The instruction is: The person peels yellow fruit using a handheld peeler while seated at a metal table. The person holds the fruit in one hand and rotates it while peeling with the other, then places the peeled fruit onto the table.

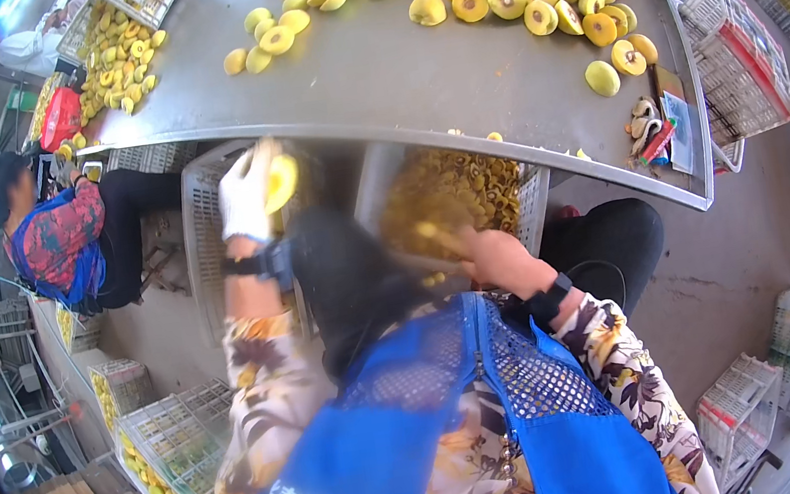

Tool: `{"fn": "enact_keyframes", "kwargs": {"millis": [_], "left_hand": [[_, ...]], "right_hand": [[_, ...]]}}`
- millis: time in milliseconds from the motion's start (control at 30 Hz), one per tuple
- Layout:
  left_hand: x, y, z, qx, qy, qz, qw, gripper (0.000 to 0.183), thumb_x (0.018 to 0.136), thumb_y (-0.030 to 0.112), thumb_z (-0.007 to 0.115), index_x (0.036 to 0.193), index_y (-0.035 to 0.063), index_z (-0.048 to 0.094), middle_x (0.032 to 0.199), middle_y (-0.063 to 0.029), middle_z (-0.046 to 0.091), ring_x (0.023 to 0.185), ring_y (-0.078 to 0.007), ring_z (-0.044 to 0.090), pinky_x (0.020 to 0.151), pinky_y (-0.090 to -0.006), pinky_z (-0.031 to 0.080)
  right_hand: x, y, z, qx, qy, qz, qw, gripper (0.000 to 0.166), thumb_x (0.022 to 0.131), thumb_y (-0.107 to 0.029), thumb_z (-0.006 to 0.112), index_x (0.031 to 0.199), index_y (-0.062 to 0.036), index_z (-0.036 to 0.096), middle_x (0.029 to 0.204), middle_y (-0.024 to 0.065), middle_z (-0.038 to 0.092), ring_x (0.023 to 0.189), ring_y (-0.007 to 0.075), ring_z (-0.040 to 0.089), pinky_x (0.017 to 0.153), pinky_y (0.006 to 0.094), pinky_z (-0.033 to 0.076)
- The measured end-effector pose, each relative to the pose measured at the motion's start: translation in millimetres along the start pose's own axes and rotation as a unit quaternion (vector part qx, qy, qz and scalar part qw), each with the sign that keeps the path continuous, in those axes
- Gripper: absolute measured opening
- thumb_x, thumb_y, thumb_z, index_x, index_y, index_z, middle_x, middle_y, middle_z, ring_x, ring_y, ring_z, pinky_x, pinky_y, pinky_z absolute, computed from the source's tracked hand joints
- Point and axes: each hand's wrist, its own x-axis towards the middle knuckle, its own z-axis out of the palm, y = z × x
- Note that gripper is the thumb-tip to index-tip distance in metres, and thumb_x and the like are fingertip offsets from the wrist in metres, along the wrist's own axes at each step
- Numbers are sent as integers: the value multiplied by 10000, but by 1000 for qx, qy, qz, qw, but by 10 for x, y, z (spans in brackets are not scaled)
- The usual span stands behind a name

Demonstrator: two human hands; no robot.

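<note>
My left hand, in a white glove, holds a halved yellow peach over a plastic crate at the table's near edge. Bare and blurred, my right hand is above a crate filled with brownish pits and scraps. Something thin and yellowish shows at its fingers; what it is cannot be made out. Many halved peaches, several with pits showing, lie on the metal table beyond both hands.
A co-worker sits at the left beside a peach heap. A raised metal rim borders the table. Gloves and a red-handled item lie at its right corner. Crates stand at the right; peach-filled crates stand lower left.
</note>
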Motion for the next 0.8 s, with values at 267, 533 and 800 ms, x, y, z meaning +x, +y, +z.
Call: {"fn": "enact_keyframes", "kwargs": {"millis": [267,533,800], "left_hand": [[802,412,405,356,-29,281,891,445,822,370,645,1151,73,615,1175,-133,614,1068,-295,588,911,-351,457],[1862,1019,2734,395,-125,304,858,576,777,475,614,1261,174,526,1279,-157,516,1152,-342,513,936,-428,441],[1764,847,2645,-103,-352,-62,928,363,761,301,685,1026,66,604,994,-135,637,967,-261,617,793,-385,508]], "right_hand": [[217,437,190,83,-32,144,986,356,796,-247,576,927,83,556,858,299,616,841,443,604,728,466,481],[-5,540,-15,159,-40,224,961,381,834,-215,523,1084,72,526,849,301,609,805,406,629,682,458,506],[-81,398,-297,179,212,231,932,424,823,-241,644,1133,-22,456,798,265,625,746,439,623,622,478,504]]}}
